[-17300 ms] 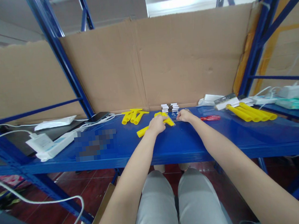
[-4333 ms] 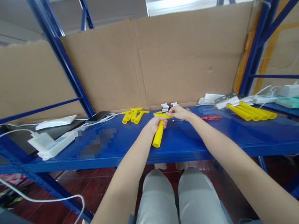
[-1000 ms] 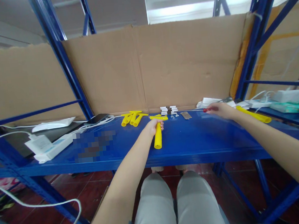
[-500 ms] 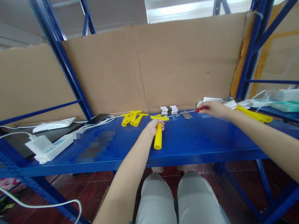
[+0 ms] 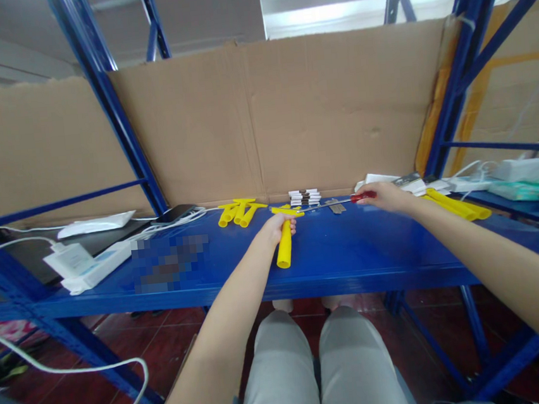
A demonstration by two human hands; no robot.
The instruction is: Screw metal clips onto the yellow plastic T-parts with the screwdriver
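My left hand (image 5: 279,228) is closed around a yellow T-shaped plastic handle (image 5: 284,251), its hollow round end pointing toward me and its crosspiece facing away. In my right hand (image 5: 383,197) is a screwdriver (image 5: 363,197), gripped by its red handle. The long thin shaft lies nearly level and reaches left to the crosspiece; whether the tip sits on a screw is too small to tell. Several more yellow T-shaped handles (image 5: 240,212) lie behind and left of my left hand. Small flat grey metal pieces (image 5: 335,206) rest beneath the shaft.
Banded white stacks (image 5: 304,197) stand against the cardboard panel (image 5: 309,115). Yellow tubes (image 5: 458,204) and white packets lie at the right. On the left of the blue shelf (image 5: 238,275) are a power strip (image 5: 99,267), cables and a dark phone (image 5: 178,213). Blue uprights flank the shelf.
Almost nothing differs. My right hand and the screwdriver have shifted very slightly; my left hand keeps its hold on the yellow handle.
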